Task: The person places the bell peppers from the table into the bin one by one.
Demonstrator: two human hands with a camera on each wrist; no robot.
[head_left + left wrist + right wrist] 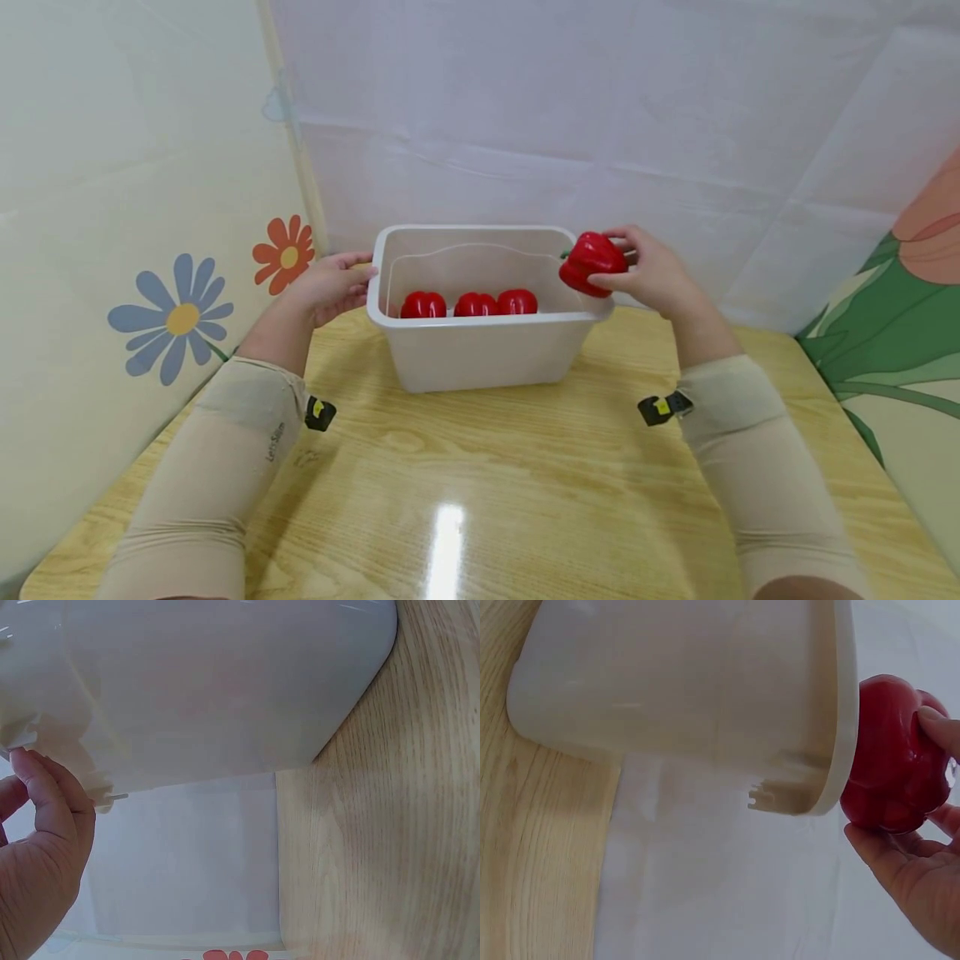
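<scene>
A: Right hand (656,271)?
B: Grips red pepper (592,263) over the white bin's (480,354) right rim.
A: Left hand (330,287)?
B: Fingers relaxed, touching bin's left rim. Three peppers (468,303) inside, bin on table (480,483).

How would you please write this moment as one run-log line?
left hand: touches white bin rim | right hand: holds red pepper at rim | inside: three red peppers
</scene>
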